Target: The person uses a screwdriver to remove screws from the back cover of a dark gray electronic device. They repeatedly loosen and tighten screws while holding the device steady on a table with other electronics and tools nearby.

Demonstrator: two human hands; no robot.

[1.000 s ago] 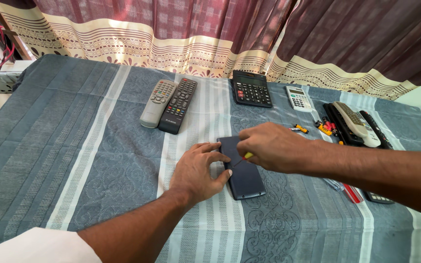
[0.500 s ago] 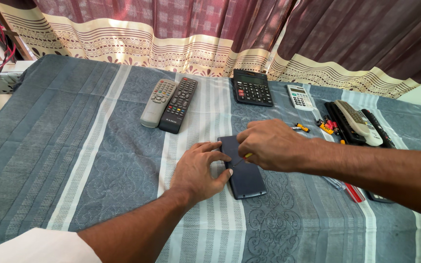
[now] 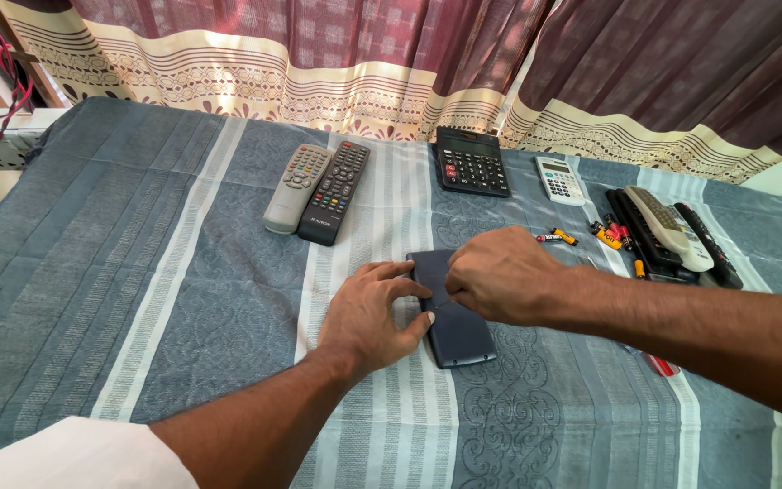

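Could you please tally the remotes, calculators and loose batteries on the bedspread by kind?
Remote controls: 5, grey, black, dark face-down one, and a white and a black at right.
Calculators: 2, black, white.
Loose batteries visible: about 6.
Total: about 13.

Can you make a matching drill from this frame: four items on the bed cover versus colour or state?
Items:
1. dark flat device
2. left remote
3. big calculator
4. small calculator

States:
A. white, right of the black calculator
B. grey, beside a black remote
C. black, near the curtain
D. under both hands, left hand and right hand

Pairs: 1-D, 2-B, 3-C, 4-A
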